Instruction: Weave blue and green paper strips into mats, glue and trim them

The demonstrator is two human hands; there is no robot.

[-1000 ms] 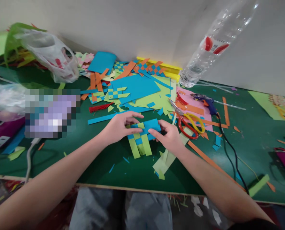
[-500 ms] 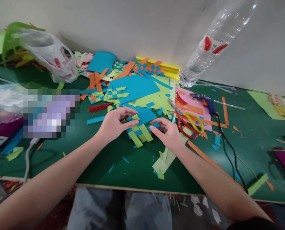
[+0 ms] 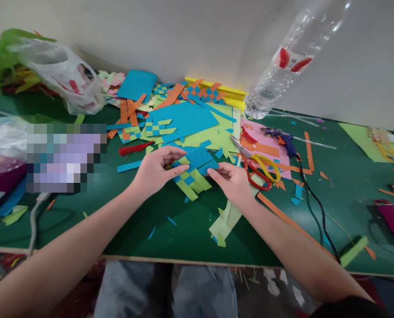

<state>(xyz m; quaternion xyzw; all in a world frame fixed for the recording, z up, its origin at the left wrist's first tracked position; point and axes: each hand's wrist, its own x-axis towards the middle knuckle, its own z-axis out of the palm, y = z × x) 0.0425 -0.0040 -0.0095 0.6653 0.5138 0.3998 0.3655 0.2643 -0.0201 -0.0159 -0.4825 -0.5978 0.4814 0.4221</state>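
A small woven piece of green and blue paper strips [image 3: 189, 180] is held low over the table in front of me. My left hand [image 3: 160, 170] grips its left edge between thumb and fingers. My right hand [image 3: 232, 180] pinches the end of a blue paper strip [image 3: 207, 168] at the right side of the weave. The strip's other end meets the green strips; whether it passes under them I cannot tell. Behind the weave lies blue paper [image 3: 195, 155]. Scissors with red and yellow handles [image 3: 258, 167] rest just right of my right hand.
Blue sheets [image 3: 180, 123], woven scraps [image 3: 157, 127] and a red tassel [image 3: 134, 148] lie behind my hands. At the right are a glue gun [image 3: 286, 143] with its black cable and a leaning plastic bottle [image 3: 283, 75]. A phone [image 3: 66, 161] with blurred screen sits left.
The blue strip in my right hand has shifted slightly up and left, toward the weave's upper right. My left hand keeps its grip. The whole view has moved a little.
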